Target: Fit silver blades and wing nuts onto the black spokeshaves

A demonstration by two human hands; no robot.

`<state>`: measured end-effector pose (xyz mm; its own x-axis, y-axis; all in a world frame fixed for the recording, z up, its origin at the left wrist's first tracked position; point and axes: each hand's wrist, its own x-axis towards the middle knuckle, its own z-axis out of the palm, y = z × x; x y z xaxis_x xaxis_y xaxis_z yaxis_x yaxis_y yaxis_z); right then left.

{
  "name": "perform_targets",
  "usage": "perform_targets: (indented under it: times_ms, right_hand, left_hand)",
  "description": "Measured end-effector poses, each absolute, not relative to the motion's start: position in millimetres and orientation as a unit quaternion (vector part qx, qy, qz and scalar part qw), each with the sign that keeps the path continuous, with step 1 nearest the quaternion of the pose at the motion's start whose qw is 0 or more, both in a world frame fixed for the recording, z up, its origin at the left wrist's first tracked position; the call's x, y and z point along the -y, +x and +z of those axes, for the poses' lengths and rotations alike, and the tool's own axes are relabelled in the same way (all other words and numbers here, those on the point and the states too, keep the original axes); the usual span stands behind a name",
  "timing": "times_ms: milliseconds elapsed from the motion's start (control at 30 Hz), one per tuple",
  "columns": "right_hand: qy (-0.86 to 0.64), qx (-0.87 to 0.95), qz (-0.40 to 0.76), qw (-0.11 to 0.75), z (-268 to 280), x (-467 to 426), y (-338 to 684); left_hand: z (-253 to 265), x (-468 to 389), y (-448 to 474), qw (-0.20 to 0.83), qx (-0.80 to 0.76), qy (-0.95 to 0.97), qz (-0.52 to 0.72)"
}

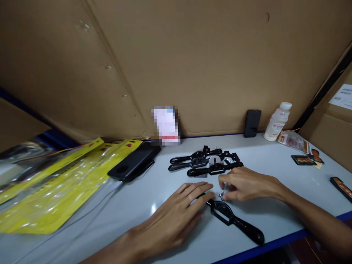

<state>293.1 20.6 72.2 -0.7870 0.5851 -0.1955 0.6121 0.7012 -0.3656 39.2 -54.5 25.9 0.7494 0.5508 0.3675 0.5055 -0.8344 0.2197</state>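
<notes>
Overhand, left hand (183,211) grasps black tool (233,220); bent right hand (240,184) pinches small screw (220,196).

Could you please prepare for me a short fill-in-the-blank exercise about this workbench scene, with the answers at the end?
1. The left hand covers part of a spokeshave coloured ____.
2. The right hand has its fingertips at a small, shiny fastener made of ____.
3. The plastic bottle has a ____ cap.
4. In the picture, the upright dark smartphone stands to the ____ of the bottle.

Missing words: black; metal; white; left.
</notes>
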Motion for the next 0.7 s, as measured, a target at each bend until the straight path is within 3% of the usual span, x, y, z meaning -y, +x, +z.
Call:
perform_targets:
  times_ms: [200, 400, 567, 700]
  right_hand:
    - [0.326, -0.91, -0.257, 0.0, 59, -21, 286]
    - [0.438, -0.896, -0.072, -0.009, 61, -43, 305]
    - [0.496, -0.854, -0.043, -0.155, 47, -68, 305]
    - [0.485, -0.854, -0.075, -0.173, 30, -70, 288]
  left_hand:
    - [23, 47, 37, 0.081, -0.302, 0.934, 0.173]
    - [20, 40, 29, 0.067, -0.299, 0.936, 0.174]
    - [17, 34, 27, 0.099, -0.319, 0.924, 0.185]
    - [18, 33, 28, 0.104, -0.317, 0.923, 0.191]
